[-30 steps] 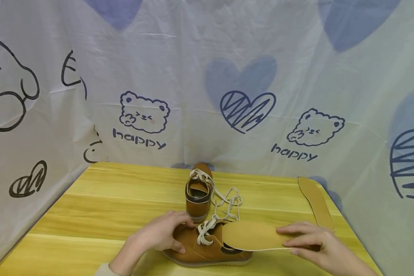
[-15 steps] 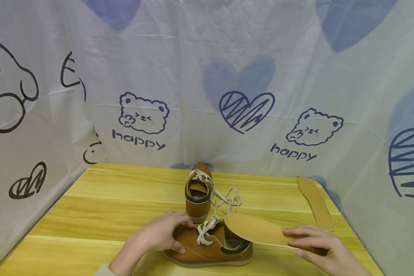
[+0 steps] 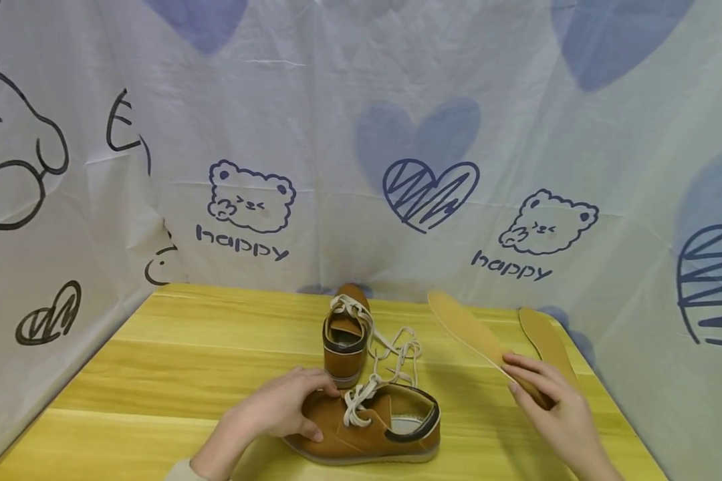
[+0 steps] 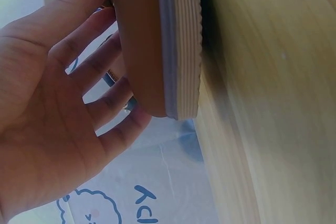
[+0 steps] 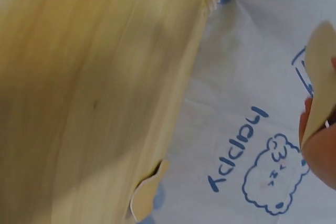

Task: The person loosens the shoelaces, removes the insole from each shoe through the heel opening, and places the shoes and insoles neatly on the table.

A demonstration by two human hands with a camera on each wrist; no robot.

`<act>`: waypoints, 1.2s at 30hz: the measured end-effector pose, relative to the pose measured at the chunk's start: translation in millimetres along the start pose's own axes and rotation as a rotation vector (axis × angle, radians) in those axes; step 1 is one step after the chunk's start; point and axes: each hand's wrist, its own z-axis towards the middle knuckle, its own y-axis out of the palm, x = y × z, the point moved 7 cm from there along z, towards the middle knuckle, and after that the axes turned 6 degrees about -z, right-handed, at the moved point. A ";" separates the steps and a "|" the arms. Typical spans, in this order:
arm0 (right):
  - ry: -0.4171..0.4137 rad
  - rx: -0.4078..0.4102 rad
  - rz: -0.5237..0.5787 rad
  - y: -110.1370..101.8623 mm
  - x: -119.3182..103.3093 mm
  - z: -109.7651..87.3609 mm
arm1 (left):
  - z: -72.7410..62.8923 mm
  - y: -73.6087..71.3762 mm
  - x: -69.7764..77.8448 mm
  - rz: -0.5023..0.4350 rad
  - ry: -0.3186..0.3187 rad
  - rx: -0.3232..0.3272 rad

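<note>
A brown lace-up shoe [image 3: 361,441] lies sideways at the table's front, toe to the left, its collar showing a pale inside. My left hand [image 3: 273,404] grips its toe, thumb on the near side and fingers over the far side. In the left wrist view, the shoe [image 4: 139,51] shows its ridged pale sole beside that hand [image 4: 58,93]. My right hand [image 3: 556,404] pinches one end of a tan insole [image 3: 466,327], held tilted in the air right of the shoe. Part of this insole [image 5: 320,72] also appears in the right wrist view.
A second brown shoe [image 3: 344,361] stands behind the first, toe away, with loose white laces [image 3: 400,347] trailing right. Another tan insole [image 3: 544,337] lies at the table's right edge. A printed white cloth [image 3: 337,133] hangs behind the wooden table [image 3: 174,361].
The insole has come away from the shoe's opening, swinging up and to the right with my right hand, and the opening is now uncovered. My left hand has stayed on the toe.
</note>
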 end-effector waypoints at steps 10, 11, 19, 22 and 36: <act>0.007 0.221 -0.272 14.1 30.0 26.9 | -0.9 -0.2 1.6 0.001 0.004 0.003; 0.004 0.233 -0.284 15.8 33.9 28.6 | -1.0 -0.1 1.7 0.001 0.005 0.002; 0.114 0.177 -0.343 26.6 67.3 40.0 | -0.9 -0.5 1.9 0.004 0.003 0.008; 0.148 0.142 -0.362 29.9 77.4 42.3 | -0.7 -0.9 2.0 0.010 0.005 0.012; 0.293 -0.151 -0.413 46.4 124.6 41.1 | -0.3 -0.8 1.4 0.014 0.011 0.009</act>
